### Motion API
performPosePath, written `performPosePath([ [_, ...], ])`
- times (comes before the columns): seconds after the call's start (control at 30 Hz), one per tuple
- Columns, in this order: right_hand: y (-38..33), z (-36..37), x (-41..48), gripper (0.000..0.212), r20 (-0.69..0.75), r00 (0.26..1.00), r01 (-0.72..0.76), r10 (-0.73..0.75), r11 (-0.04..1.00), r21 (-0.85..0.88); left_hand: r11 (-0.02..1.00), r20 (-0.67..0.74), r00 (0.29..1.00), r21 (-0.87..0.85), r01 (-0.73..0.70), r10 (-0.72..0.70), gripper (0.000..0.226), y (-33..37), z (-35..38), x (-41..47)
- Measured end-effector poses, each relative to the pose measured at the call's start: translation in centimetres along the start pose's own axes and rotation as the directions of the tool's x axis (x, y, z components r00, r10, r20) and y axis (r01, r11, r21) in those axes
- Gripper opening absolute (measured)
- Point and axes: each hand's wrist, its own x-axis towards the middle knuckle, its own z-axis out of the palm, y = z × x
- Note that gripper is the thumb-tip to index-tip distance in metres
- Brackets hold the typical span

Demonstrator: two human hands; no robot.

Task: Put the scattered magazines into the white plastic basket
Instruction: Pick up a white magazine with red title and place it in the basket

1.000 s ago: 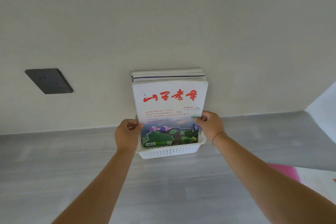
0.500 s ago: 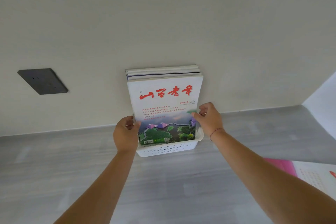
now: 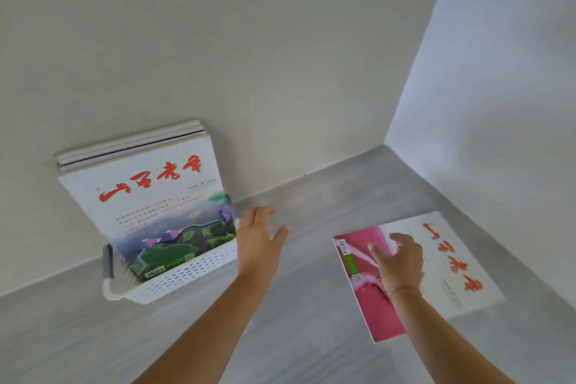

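Note:
The white plastic basket (image 3: 190,274) stands on the grey floor against the wall at the left. Several magazines (image 3: 149,196) stand upright in it, the front one white with red characters and a landscape picture. My left hand (image 3: 258,243) hovers just right of the basket, fingers relaxed, holding nothing. At the right a magazine (image 3: 448,262) lies on the floor, spread face down with a pink back cover and a white front cover with red characters. My right hand (image 3: 397,262) rests on its spine with the fingers spread over it.
The grey floor (image 3: 311,321) meets a cream wall behind the basket and a white wall (image 3: 498,103) at the right, forming a corner just beyond the lying magazine.
Both hands have let go of the front magazine in the basket and moved right. My right hand has come down on the magazine on the floor. The view has swung right.

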Motion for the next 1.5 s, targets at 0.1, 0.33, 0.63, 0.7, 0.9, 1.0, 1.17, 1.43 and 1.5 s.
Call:
performPosePath([
  [0.1,4.1,-3.6,0.9,0.048,-0.104,0.991,-0.097,0.090,0.993,-0.066,0.998,0.258,0.966,0.062,-0.030,0.013,0.045,1.7,5.4,0.0],
  [0.33,11.5,-7.4,0.1,0.055,-0.121,0.973,-0.204,0.196,0.977,-0.057,0.925,0.615,0.782,0.348,-0.153,-0.102,0.066,4.8,15.4,1.0],
  [0.63,15.0,-7.2,-0.7,0.056,0.020,1.000,0.000,0.006,0.962,-0.274,0.905,0.675,0.690,0.420,-0.070,-0.260,0.052,7.2,19.1,1.6],
  [0.7,15.1,-7.2,-0.6,0.056,0.034,0.999,0.013,-0.004,0.960,-0.280,0.910,0.657,0.718,0.408,-0.080,-0.231,0.058,8.2,19.6,1.0],
  [0.9,15.1,-7.8,-0.4,0.052,0.113,0.992,0.079,-0.052,0.964,-0.254,0.920,0.675,0.674,0.391,0.020,-0.301,0.071,8.8,19.7,1.1],
  [1.0,15.2,-8.5,-0.4,0.051,0.158,0.985,0.110,-0.073,0.963,-0.247,0.962,0.754,0.598,0.199,0.189,-0.273,0.054,7.8,18.7,1.1],
  [1.17,14.7,-9.6,-0.1,0.084,0.127,0.992,0.030,0.000,0.973,-0.228,0.967,0.753,0.653,-0.104,0.235,-0.078,0.026,7.6,16.3,-0.7],
  [1.43,8.7,-7.4,0.8,0.034,0.306,0.942,-0.307,0.140,0.730,0.610,0.894,0.592,0.806,-0.362,0.262,0.004,0.012,6.7,7.0,-1.2],
  [1.5,5.8,-6.2,1.0,0.012,0.346,0.935,-0.273,0.074,0.773,0.572,0.890,0.502,0.863,-0.369,0.268,-0.052,0.012,5.7,3.6,-0.8],
])
